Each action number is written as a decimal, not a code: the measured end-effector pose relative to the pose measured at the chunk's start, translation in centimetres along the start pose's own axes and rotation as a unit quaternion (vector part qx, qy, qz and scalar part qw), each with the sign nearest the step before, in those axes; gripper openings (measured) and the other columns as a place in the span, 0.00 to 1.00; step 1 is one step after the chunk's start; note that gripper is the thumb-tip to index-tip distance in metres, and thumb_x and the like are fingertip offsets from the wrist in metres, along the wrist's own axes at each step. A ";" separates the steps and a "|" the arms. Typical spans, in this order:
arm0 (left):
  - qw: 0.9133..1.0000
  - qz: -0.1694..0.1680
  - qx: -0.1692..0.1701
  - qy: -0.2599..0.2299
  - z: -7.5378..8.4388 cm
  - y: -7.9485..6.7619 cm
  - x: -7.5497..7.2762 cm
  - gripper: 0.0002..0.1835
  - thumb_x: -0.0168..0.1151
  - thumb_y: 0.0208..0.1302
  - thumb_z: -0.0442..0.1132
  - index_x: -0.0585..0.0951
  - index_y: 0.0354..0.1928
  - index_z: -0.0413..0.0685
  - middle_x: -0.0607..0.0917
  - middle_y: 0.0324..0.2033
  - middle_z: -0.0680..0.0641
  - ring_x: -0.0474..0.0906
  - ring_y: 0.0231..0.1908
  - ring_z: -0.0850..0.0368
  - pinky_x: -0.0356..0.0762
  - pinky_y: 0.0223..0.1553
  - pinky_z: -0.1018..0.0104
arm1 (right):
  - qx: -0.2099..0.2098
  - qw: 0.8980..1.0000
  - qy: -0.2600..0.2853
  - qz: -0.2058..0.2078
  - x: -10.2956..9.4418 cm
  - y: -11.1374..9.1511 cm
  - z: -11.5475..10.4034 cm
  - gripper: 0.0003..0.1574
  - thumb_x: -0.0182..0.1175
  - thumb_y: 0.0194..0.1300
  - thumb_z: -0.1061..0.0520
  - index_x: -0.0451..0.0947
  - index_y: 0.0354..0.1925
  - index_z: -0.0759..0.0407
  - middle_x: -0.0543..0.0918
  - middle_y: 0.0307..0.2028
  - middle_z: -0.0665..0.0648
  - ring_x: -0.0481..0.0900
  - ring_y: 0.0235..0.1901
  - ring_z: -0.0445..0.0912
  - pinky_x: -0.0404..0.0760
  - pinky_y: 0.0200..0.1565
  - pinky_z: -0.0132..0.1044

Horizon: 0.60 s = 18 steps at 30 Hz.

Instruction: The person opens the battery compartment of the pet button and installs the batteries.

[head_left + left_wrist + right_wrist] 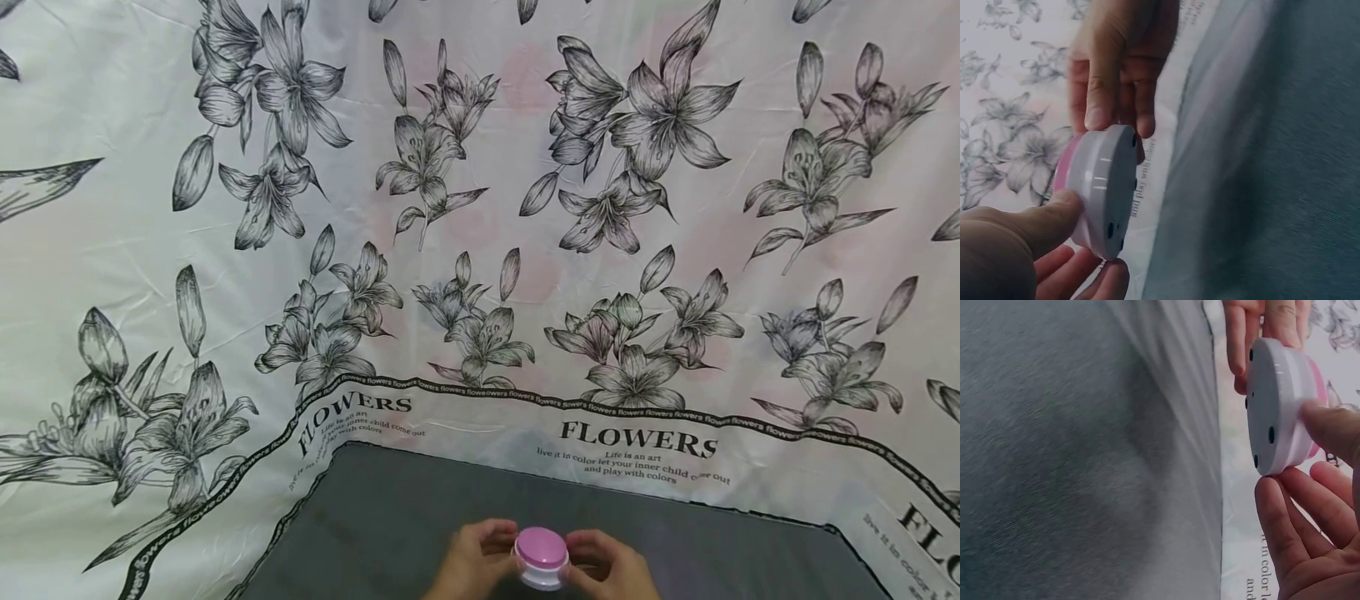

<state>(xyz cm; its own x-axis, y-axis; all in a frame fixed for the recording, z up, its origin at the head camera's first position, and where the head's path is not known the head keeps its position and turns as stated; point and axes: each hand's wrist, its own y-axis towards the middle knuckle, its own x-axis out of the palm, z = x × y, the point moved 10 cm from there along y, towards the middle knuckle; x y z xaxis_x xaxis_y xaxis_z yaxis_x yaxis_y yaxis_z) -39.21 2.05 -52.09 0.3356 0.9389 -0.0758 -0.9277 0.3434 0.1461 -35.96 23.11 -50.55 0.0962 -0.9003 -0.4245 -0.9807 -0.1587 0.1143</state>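
Between my two hands is a round push button [542,550] with a domed pink top and a white base. My left hand [472,562] holds its left side and my right hand [611,567] its right side, each with thumb and fingers at the rim. In the left wrist view the white base [1094,187] stands tilted on edge, its flat underside dotted with several small dark spots. The right wrist view shows that same underside [1265,419], with the right thumb [1329,428] pressed on the white side wall.
A dark grey tabletop [420,508] lies beneath the hands. White cloth [480,208] printed with black lilies rises behind it and at the left. Lettering reading "FLOWERS" [637,437] runs along the cloth's lower band, beside the table's back edge.
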 end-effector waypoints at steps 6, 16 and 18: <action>0.999 -0.043 -0.003 0.016 -1.7 -0.4 0.8 0.24 0.78 0.62 0.25 0.85 0.60 0.34 0.92 0.53 0.37 0.92 0.54 0.41 0.89 0.52 0.60 | -0.009 0.999 -0.010 -0.047 1.0 -0.2 1.2 0.33 0.83 0.62 0.49 0.84 0.57 0.66 0.93 0.50 0.64 0.94 0.46 0.50 0.90 0.45 0.37; 0.994 -0.079 -0.032 0.064 -5.1 -0.9 1.3 0.21 0.77 0.64 0.27 0.87 0.58 0.41 0.92 0.52 0.41 0.91 0.53 0.43 0.87 0.57 0.44 | 0.012 0.991 -0.013 -0.130 2.9 -0.2 3.5 0.28 0.79 0.64 0.55 0.83 0.57 0.68 0.92 0.49 0.65 0.92 0.47 0.55 0.90 0.47 0.41; 0.994 -0.083 -0.038 0.064 -7.3 -0.1 1.2 0.21 0.80 0.62 0.29 0.88 0.58 0.45 0.93 0.51 0.44 0.91 0.52 0.46 0.87 0.57 0.45 | 0.001 0.990 -0.027 -0.136 3.1 -0.2 3.7 0.27 0.78 0.64 0.55 0.83 0.56 0.67 0.91 0.49 0.65 0.92 0.46 0.50 0.88 0.45 0.36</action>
<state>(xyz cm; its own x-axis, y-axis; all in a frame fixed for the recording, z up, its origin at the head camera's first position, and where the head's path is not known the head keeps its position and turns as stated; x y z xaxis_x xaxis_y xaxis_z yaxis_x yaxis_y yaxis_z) -39.90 3.01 -59.42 0.4665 0.8572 -0.2180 -0.8725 0.4865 0.0460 -36.14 21.81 -55.25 0.3473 -0.8020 -0.4860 -0.9203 -0.3910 -0.0125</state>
